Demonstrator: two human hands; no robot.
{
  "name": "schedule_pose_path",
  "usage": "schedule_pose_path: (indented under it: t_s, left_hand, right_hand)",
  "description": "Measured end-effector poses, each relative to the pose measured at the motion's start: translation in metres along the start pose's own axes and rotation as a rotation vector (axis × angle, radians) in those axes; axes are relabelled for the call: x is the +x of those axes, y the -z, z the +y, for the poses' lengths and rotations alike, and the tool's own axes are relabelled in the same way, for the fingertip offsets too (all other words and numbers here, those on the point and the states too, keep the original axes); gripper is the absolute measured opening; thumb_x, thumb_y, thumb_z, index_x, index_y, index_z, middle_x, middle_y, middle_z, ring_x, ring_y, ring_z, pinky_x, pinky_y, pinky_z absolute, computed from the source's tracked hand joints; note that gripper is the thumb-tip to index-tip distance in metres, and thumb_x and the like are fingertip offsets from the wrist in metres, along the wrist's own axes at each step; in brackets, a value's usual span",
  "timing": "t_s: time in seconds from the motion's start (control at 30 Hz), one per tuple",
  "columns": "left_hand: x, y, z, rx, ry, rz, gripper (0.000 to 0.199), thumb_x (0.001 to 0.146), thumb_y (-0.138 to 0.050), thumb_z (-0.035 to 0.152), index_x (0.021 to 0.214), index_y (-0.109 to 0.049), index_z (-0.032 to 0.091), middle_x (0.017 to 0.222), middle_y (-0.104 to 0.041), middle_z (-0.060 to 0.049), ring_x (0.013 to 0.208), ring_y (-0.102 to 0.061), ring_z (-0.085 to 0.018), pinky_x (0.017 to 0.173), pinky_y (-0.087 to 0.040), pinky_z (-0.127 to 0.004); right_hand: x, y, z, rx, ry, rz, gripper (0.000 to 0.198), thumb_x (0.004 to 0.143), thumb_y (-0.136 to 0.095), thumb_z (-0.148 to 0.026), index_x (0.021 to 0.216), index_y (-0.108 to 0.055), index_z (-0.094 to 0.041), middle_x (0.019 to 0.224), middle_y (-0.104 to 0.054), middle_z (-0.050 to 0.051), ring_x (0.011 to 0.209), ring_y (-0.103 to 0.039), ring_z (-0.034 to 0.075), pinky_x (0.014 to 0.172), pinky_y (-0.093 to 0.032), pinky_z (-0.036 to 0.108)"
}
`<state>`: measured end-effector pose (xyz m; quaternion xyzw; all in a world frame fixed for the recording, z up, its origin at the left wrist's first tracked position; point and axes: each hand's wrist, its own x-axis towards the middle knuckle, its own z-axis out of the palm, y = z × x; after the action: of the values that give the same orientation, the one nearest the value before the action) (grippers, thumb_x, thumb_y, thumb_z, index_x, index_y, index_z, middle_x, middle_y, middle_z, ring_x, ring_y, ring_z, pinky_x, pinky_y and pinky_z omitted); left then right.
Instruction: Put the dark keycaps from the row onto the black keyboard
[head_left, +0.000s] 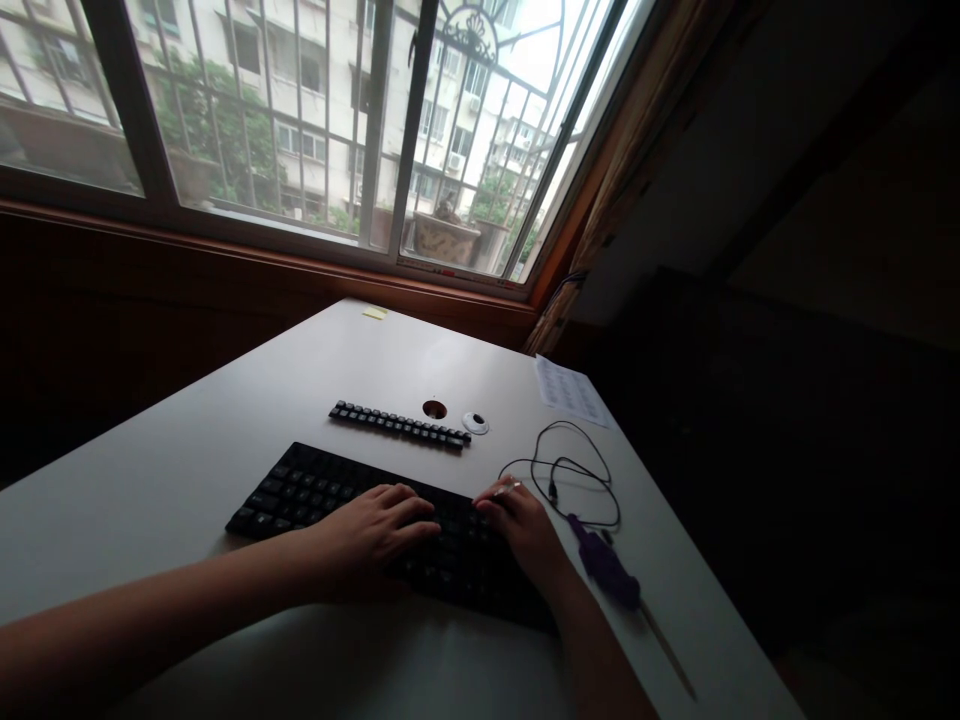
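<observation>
Your left hand is open over the middle of the keyboard, its fingers loosely bent and spread, fingertips down among the keys; it grips nothing that shows. Your right hand is at the right part of the keyboard, fingers curled and drawn in close to one another near the far edge. Whether they pinch a key or simply rest there, you cannot tell from this angle. A bright glint on one finger may be a ring.

The keyboard lies flat on the desk, under both your hands. The step in hand looks like close finger work at its keys. From this pose, the next move seems to call for a steady left hand and light, exact placing of the right fingertips, so that the board does not slide.

Just beyond the keyboard sits a narrow double row of loose keycaps, set out in line. Farther beyond it are a round hole and a white ring. To the right of the keyboard lie a looped cable and a purple tool with a thin shaft. A printed sheet lies beyond the cable.
</observation>
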<state>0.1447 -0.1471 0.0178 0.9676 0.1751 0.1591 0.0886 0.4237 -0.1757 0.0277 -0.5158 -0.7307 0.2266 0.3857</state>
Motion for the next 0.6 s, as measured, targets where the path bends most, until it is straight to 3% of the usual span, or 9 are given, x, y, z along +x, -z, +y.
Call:
schedule_pose_path:
  t_s: [0.27,0.6]
  left_hand:
    - [-0.003,-0.015,-0.005,-0.035,-0.005,0.090,0.066,0.078,-0.073,0.037,0.138,-0.049,0.025,0.138,-0.053,-0.011,0.122,-0.047,-0.033,0.104,-0.039,-0.046]
    - [-0.005,-0.017,-0.005,-0.013,0.003,0.079,0.066,0.079,-0.073,0.033,0.139,-0.047,0.026,0.141,-0.051,-0.010,0.122,-0.046,-0.033,0.103,-0.037,-0.046]
  right_hand:
    - [-0.006,-0.013,0.016,-0.114,0.019,0.036,0.013,0.088,-0.065,-0.034,0.083,-0.070,-0.023,0.083,-0.062,0.003,0.076,-0.060,0.019,0.073,-0.048,0.032]
    - [-0.009,-0.007,0.026,0.013,-0.072,0.141,0.023,0.089,-0.063,-0.039,0.077,-0.068,-0.021,0.075,-0.060,0.002,0.071,-0.058,0.019,0.068,-0.047,0.030]
